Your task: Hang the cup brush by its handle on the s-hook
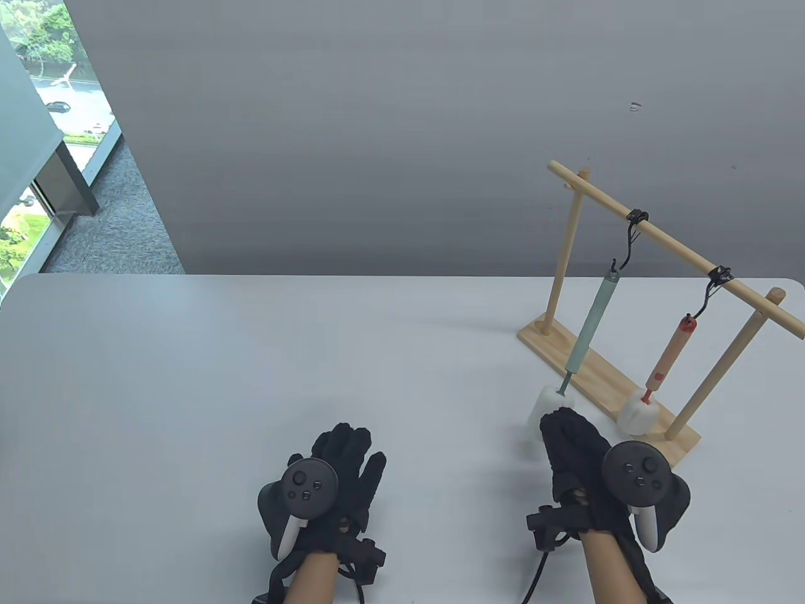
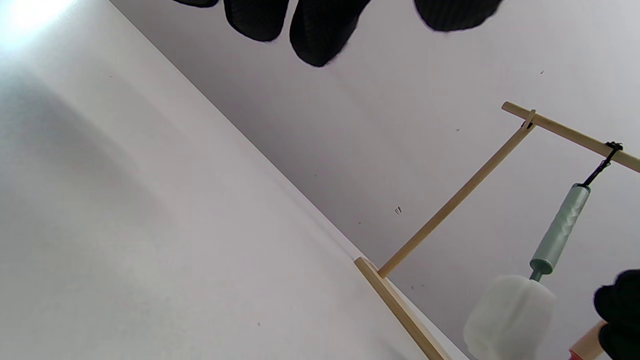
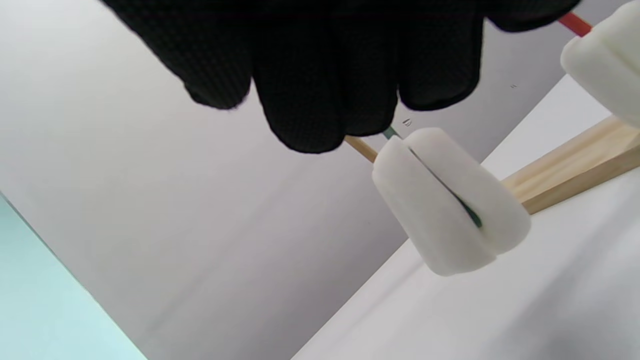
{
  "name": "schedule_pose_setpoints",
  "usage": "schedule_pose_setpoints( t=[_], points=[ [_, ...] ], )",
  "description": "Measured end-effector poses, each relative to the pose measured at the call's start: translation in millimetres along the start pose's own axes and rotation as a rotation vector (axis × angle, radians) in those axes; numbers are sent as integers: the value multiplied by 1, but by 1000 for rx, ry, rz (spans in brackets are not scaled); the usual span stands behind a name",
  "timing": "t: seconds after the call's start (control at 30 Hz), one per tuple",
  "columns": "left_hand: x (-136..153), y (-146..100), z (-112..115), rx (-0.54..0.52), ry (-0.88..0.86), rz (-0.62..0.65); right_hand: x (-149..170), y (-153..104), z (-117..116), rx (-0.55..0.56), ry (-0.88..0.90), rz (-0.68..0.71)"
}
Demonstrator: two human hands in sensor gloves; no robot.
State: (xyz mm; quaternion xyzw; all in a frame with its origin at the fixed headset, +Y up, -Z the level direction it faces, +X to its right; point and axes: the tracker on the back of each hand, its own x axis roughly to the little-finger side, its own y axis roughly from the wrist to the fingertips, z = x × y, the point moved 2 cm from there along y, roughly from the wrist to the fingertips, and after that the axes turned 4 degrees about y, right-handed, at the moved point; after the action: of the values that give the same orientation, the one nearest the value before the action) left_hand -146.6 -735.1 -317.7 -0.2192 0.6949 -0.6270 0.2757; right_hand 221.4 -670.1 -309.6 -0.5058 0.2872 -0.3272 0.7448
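A green-handled cup brush (image 1: 591, 321) hangs by its top loop from the left black s-hook (image 1: 632, 242) on the wooden rail (image 1: 679, 248). Its white sponge head (image 1: 550, 401) hangs just above the table. My right hand (image 1: 563, 421) is right under the sponge head, fingers stretched toward it and not gripping it. In the right wrist view the fingertips (image 3: 320, 110) hang just above the sponge head (image 3: 450, 200). My left hand (image 1: 352, 448) rests flat on the table, empty. The left wrist view shows the brush (image 2: 560, 230) on its hook (image 2: 600, 167).
An orange-handled brush (image 1: 670, 355) hangs from the second s-hook (image 1: 710, 292), its sponge head on the rack's wooden base (image 1: 566, 349). The rack stands at the table's right rear, with two upright posts. A grey wall rises behind the table.
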Motion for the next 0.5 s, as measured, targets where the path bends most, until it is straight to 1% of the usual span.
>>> schedule_pose_setpoints(
  t=[0.03,0.1,0.17,0.27,0.33,0.4,0.43,0.5],
  points=[
    [-1,0,1,4,9,5,-3,-3,-2,4,-41,28],
    [-5,0,4,18,41,28,-10,-12,-9,27,-240,130],
    [-9,0,8,35,84,53,-12,-20,-19,24,-398,222],
    [-18,-1,12,52,155,100,-7,-28,-34,-32,-443,272],
    [-26,-3,14,57,211,140,-6,-32,-42,-66,-502,279],
    [-36,-5,16,77,301,212,-8,-35,-47,-86,-554,299],
    [-43,-6,19,101,387,269,-9,-37,-51,-104,-565,324],
    [-52,-9,24,118,533,322,-9,-39,-57,-146,-578,356]
  ],
)
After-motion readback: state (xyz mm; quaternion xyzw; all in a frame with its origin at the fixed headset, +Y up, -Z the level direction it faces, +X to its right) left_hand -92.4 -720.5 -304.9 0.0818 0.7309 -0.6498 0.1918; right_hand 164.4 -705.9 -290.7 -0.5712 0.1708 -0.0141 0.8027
